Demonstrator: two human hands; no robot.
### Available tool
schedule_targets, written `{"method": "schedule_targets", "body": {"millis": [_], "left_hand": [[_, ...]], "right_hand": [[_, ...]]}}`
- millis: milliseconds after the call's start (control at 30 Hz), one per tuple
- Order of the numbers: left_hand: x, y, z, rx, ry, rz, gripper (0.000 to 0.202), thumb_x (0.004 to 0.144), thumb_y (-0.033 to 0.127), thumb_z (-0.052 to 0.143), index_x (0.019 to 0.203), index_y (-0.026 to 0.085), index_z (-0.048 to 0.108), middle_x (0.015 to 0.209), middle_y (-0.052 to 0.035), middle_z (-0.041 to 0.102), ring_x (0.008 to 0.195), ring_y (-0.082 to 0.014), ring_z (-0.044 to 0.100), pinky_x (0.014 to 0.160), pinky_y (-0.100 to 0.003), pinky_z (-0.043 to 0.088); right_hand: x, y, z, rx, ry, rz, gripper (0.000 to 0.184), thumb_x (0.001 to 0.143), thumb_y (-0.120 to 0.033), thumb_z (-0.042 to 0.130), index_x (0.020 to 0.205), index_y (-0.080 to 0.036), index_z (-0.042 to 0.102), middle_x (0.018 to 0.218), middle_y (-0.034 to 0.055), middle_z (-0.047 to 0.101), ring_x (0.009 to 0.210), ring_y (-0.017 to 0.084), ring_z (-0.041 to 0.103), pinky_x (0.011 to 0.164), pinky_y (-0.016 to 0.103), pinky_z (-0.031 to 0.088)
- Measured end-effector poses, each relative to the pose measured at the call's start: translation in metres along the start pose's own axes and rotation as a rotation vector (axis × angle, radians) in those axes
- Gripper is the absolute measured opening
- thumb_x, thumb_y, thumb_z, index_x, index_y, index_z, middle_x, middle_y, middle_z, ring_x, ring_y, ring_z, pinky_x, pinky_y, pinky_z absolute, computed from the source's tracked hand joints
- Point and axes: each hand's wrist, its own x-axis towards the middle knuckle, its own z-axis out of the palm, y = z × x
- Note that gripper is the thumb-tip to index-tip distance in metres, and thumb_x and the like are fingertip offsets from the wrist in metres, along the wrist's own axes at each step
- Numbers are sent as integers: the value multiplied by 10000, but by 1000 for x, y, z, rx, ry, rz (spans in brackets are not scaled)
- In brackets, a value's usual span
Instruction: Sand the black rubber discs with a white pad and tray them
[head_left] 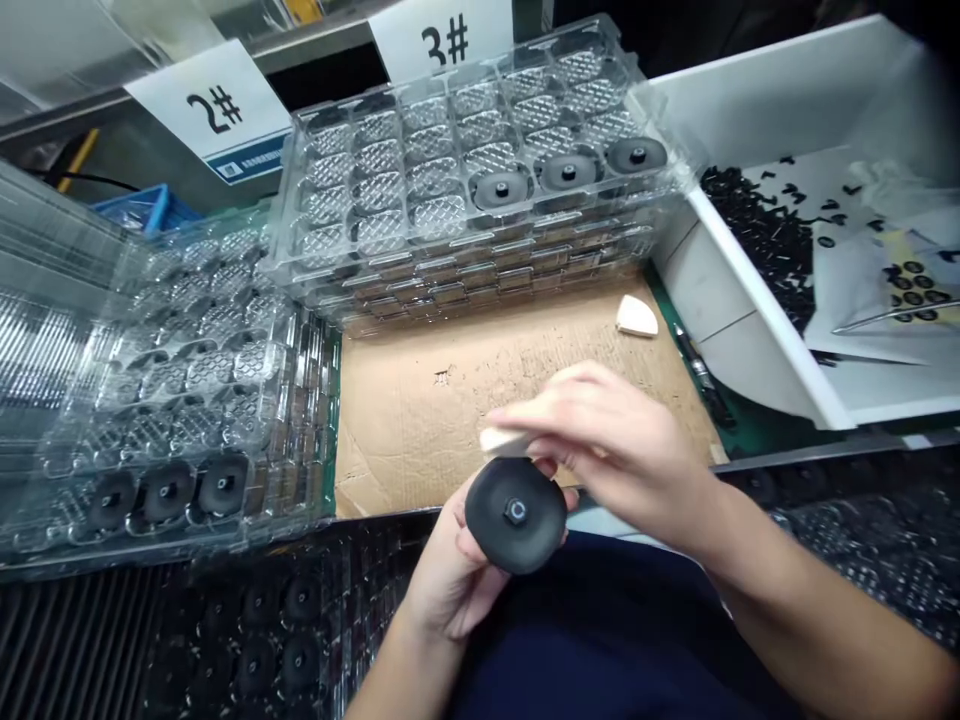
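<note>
"Which step are you on?"

"As far as I can judge, I'm working the face of a black disc point(516, 515) with a pale wedge point(502, 441). My left hand point(450, 570) cradles the disc in front of my body, its fingers curled up behind the rim, and the metal nut point(515, 512) at the centre faces up."

"And the other hand?"

"My right hand point(615, 450) pinches the wedge under pressed-together fingers point(559, 400), against the disc's upper edge. It might be sponge or chalk; my grip hides too much to say."

"What does the next move call for?"

"An even pass over the rest of the face, keeping clear of the nut, to match the three like discs point(568, 170) in the clear tray point(457, 120)."
</note>
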Motion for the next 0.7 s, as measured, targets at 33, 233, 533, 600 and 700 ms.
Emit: {"method": "schedule_targets", "body": {"millis": [33, 233, 533, 600, 700], "left_hand": [[-2, 1, -2, -41, -27, 21, 534, 568, 383, 834, 1050, 225, 664, 1063, -29, 695, 945, -230, 673, 767, -248, 565], [-10, 4, -15, -168, -132, 83, 539, 603, 390, 801, 1107, 273, 649, 1169, -23, 674, 1010, -237, 657, 806, -275, 565], [-8, 5, -25, -184, -29, 115, 574, 580, 423, 795, 1112, 261, 650, 1173, -35, 666, 1045, -233, 639, 863, -264, 535], [-6, 2, -26, -192, -5, 130, 569, 584, 427, 789, 1110, 260, 648, 1176, -33, 662, 1045, -229, 638, 866, -262, 533], [-5, -1, -24, -184, 33, 147, 557, 583, 433, 783, 1094, 257, 649, 1169, -32, 657, 1043, -239, 637, 859, -274, 536]], "right_hand": [[-4, 7, 1, -2, 18, 107, 260, 948, -139, 458, 1174, -194, 575, 985, 13, 661, 852, 132, 567, 801, 278, 428], [-56, 59, 45, -133, -50, 516, 270, 891, -193, 436, 1100, -185, 606, 927, 64, 591, 801, 173, 590, 688, 291, 511], [-78, 48, 64, -308, -111, 620, 308, 849, -281, 552, 1106, -126, 619, 1143, 148, 494, 636, 145, 604, 650, 364, 544], [-76, 50, 66, -342, -108, 634, 310, 862, -282, 530, 1114, -122, 615, 1103, 144, 523, 607, 145, 603, 615, 348, 540], [-65, 67, 61, -390, -73, 655, 286, 910, -283, 435, 1025, -126, 644, 987, 125, 600, 696, 201, 636, 647, 345, 523]]}}
